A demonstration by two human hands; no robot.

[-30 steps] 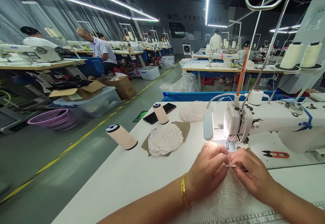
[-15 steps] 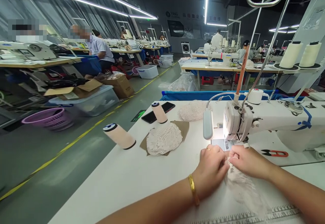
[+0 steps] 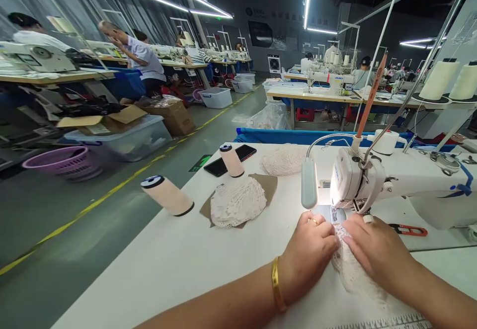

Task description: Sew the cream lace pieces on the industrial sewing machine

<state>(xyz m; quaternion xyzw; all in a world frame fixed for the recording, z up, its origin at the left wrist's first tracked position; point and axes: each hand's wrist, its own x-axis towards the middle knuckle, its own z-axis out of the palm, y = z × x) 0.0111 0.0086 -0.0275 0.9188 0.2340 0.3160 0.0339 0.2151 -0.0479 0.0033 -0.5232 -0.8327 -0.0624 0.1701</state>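
A pale pink piece of lace fabric (image 3: 354, 272) lies below the needle area of the white sewing machine (image 3: 348, 177), its loose end trailing toward me. My left hand (image 3: 311, 254), with a ring and a gold bangle, has its fingers curled closed on the lace's left edge, just in front of the metal needle plate (image 3: 328, 213). On the other side, my right hand (image 3: 380, 249) grips the lace close to the presser foot, fingers bent over it. Both hands rest low on the white table, nearly touching each other; some fingertips are hidden.
Left of the machine lie a lace stack (image 3: 238, 202) on brown card, another lace pile (image 3: 285, 159), two thread cones (image 3: 167, 196) and a phone (image 3: 231, 160). Red-handled thread snips (image 3: 410, 230) are on the right. A ruler (image 3: 383, 321) runs along the front. Co-workers sit across the aisle.
My right hand has gone from a tight pinch to lying flatter over the lace. The lace end has been drawn straighter beneath it. My left hand stays close to the needle plate. The view has shifted slightly.
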